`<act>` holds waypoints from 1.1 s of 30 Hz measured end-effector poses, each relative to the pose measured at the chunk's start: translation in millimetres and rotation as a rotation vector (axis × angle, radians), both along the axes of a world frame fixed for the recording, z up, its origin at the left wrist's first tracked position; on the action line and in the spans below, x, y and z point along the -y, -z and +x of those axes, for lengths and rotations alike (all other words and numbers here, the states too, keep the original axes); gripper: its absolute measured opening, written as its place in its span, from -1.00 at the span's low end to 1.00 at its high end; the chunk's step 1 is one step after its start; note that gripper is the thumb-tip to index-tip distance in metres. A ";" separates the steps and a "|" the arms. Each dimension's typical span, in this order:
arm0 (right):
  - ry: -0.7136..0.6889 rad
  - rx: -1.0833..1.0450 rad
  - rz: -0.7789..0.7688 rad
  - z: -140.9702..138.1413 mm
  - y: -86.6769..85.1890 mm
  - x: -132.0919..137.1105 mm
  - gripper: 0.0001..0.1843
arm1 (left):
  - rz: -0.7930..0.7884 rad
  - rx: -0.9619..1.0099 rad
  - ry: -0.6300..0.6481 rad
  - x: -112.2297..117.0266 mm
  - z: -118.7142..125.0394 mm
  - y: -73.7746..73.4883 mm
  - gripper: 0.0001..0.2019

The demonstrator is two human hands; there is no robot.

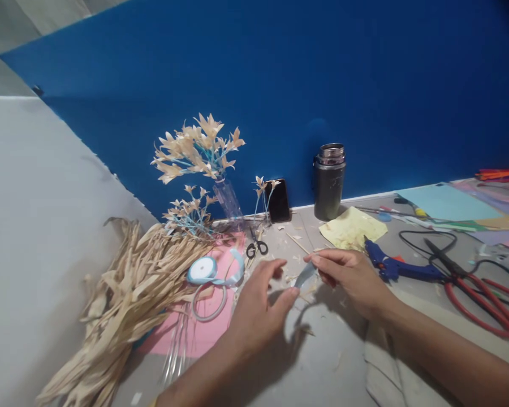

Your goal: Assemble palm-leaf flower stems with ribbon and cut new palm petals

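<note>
I hold a pale blue strip (pixel 306 275) just above the table (pixel 331 350), between the two hands; the right hand (pixel 350 277) grasps its upper end in a fingertip pinch; the left hand (pixel 258 302) is unclenched, index finger and thumb apart, thumb tip at the strip's lower end; whether that thumb presses on it, I cannot tell. Left of the hands I have a blue ribbon spool (pixel 202 269) and a grey ring (pixel 210 319) on a pink sheet (pixel 207 339); dried husks (pixel 139 294) are heaped beyond. Ahead I view small black scissors (pixel 255 242); behind them, a phone (pixel 279 200) leans upright at the blue panel (pixel 280 85); a dark flask (pixel 328 189) stands lidless to its right. Near the right hand I locate yellow paper (pixel 352 223), a blue glue gun (pixel 392 263) and red-handled scissors (pixel 460 277).
</note>
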State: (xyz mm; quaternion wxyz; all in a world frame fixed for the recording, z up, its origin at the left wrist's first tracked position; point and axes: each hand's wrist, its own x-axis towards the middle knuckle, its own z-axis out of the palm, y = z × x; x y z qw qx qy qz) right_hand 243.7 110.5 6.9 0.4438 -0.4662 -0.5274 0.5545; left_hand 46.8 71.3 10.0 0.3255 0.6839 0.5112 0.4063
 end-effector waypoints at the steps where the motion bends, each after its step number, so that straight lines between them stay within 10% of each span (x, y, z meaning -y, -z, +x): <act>1: -0.001 0.021 0.002 0.2 0.2 0.0 -0.59 | 0.193 -0.096 -0.056 -0.5 3.6 -1.6 -0.68; 7: -0.066 -0.024 -0.001 -0.6 8.6 -1.7 -0.55 | 0.586 -0.494 -0.026 -5.4 31.3 17.7 -0.75; 20: -0.115 -0.162 -0.129 8.1 15.9 -13.1 -0.56 | -0.604 0.648 0.022 -27.9 23.5 21.7 -0.82; 28: -0.054 0.035 -0.052 15.7 18.5 -20.9 -0.62 | -0.656 0.719 -0.011 -33.0 13.4 25.7 -0.79; 33: -0.050 0.414 0.312 22.4 12.9 -22.2 -0.58 | -0.497 0.699 -0.136 -35.9 9.9 26.6 -0.77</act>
